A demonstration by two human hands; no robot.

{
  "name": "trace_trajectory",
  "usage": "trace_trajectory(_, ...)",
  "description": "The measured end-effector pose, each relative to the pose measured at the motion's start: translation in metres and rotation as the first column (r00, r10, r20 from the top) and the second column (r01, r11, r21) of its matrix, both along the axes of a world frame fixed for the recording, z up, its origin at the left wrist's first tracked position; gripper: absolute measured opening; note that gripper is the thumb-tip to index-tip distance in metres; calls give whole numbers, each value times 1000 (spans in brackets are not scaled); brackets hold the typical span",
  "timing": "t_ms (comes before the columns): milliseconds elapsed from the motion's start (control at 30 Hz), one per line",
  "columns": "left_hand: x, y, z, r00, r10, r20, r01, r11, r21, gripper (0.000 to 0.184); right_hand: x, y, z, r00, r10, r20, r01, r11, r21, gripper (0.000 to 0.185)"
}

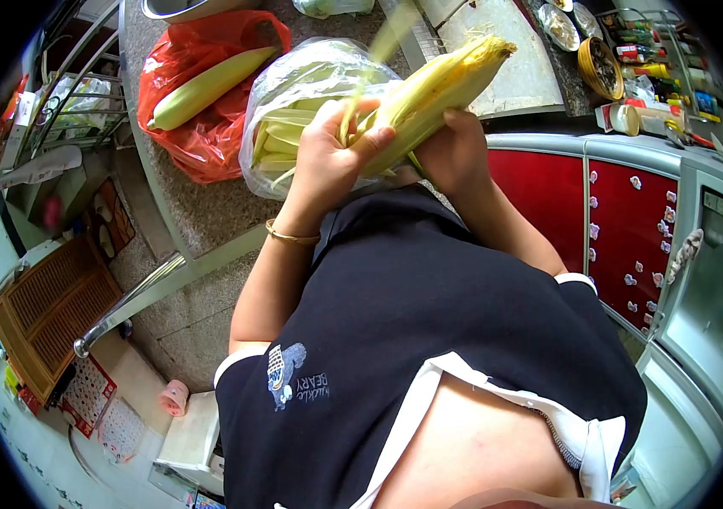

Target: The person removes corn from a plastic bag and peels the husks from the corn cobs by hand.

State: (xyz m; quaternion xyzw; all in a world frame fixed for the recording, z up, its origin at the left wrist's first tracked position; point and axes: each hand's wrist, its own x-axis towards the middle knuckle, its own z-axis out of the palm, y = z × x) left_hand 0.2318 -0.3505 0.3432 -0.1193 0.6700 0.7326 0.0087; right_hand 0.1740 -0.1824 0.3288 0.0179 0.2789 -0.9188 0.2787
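Note:
An ear of corn [438,97], partly covered in pale green husk, tilts up to the right in front of me, its brownish silk end farthest away. My right hand [453,151] is closed round its lower right side. At the ear's lower left, my left hand [333,157] is closed, thumb against fingers, on a strip of husk [389,38] that rises blurred above it. Just beyond the left hand, a clear plastic bag [272,93] holds loose green husks [279,140]. Beside it, a red plastic bag [183,153] contains another unpeeled ear of corn [209,89].
The bags rest on a speckled stone counter [213,220]. A metal bowl [196,8] stands at its far edge. At right are red cabinet doors [540,191], a wicker basket [601,68] and several bottles [646,55]. A metal rail [128,305] runs at lower left.

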Motion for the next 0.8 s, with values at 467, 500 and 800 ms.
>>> trace_trajectory(467, 1, -3, 5, 992, -123, -29, 125, 988, 88, 15, 0, 10, -9, 968, 88, -235, -108, 992, -70, 64)
trace_trajectory(500, 1, -2, 3, 987, -149, -58, 153, 985, 83, 16, 0, 10, -8, 963, 94, -254, -110, 993, -51, 63)
trace_trajectory(800, 8, 1, 0, 984, 10, -175, 37, 965, 261, 18, 2, 7, -1, 980, 16, -199, -6, 999, 53, 61)
